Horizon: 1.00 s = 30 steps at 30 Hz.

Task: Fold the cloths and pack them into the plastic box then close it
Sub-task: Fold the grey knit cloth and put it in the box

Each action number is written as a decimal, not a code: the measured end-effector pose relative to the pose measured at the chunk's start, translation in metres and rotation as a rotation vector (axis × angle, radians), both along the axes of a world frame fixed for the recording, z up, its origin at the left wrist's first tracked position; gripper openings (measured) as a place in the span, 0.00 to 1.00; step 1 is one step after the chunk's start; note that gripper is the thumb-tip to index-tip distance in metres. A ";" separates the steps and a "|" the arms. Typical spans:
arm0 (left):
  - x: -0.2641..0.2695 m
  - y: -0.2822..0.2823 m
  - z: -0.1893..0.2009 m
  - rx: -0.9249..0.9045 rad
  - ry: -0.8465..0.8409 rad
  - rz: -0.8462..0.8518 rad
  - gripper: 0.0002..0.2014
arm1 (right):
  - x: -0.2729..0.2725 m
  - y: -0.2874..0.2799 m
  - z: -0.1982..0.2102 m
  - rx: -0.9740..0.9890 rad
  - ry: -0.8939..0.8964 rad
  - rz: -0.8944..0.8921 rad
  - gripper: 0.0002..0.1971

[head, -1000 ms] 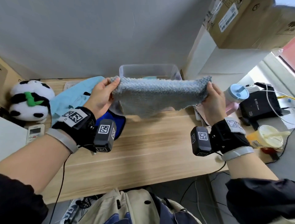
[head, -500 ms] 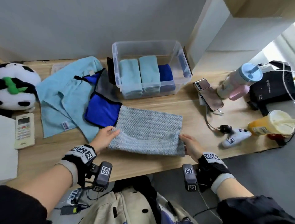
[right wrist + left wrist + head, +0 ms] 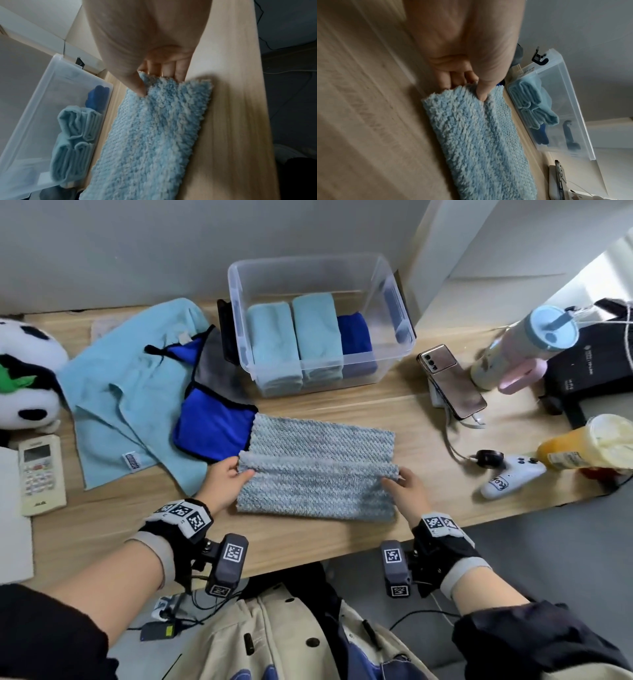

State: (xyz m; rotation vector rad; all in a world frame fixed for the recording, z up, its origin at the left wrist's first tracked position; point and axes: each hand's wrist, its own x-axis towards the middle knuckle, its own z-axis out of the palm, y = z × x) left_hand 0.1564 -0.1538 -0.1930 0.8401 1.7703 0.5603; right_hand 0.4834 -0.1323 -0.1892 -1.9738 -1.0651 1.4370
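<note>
Head camera looks down at a fluffy grey-blue cloth (image 3: 317,474) lying on the wooden surface (image 3: 342,542), close to the front edge. The near half of the cloth is folded up over itself, so a soft ridge runs across its middle.

The left hand (image 3: 224,481) is at the left end of that ridge. Its thumb sits on top and its fingers are tucked under, so it pinches the folded edge. The left wrist camera shows this well: the thumb (image 3: 482,93) presses into the fluffy cloth and the fingers curl beneath it.

The right hand (image 3: 407,491) is at the right end of the ridge and does the same thing. In the right wrist camera its thumb (image 3: 139,88) pushes down into the cloth while the fingers (image 3: 180,73) go under the edge. Both forearms reach forward from the bottom of the picture, one on each side of the cloth, with the wrists low over the surface.

Behind the cloth stands the clear plastic box (image 3: 383,361), open on top. Inside it are two folded light blue cloths (image 3: 294,337) side by side and a folded dark blue cloth (image 3: 354,340) at the right.

To the left of the box lie a big light blue cloth (image 3: 120,392) and a dark blue cloth (image 3: 209,426) with black trim, not folded. The dark blue one touches the left corner of the grey-blue cloth.
</note>
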 end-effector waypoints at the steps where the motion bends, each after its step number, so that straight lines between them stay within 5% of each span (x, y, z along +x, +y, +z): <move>1: 0.001 0.004 0.004 0.030 -0.002 0.018 0.20 | 0.000 0.003 0.002 0.017 0.019 -0.014 0.10; 7: 0.012 0.040 0.018 0.185 0.033 0.032 0.15 | -0.002 0.024 0.008 0.116 0.031 -0.071 0.12; 15: 0.011 0.069 0.001 0.135 0.096 0.010 0.14 | -0.006 0.056 -0.007 0.092 -0.123 -0.108 0.15; 19: 0.014 0.075 -0.005 0.150 0.146 0.023 0.16 | -0.007 0.066 -0.013 0.074 -0.238 -0.051 0.06; 26: 0.014 0.080 -0.015 0.129 0.189 0.037 0.05 | -0.013 0.071 -0.010 -0.023 -0.347 -0.010 0.20; 30: 0.014 0.080 -0.013 0.105 0.249 0.033 0.09 | -0.016 0.074 -0.011 -0.032 -0.414 -0.005 0.11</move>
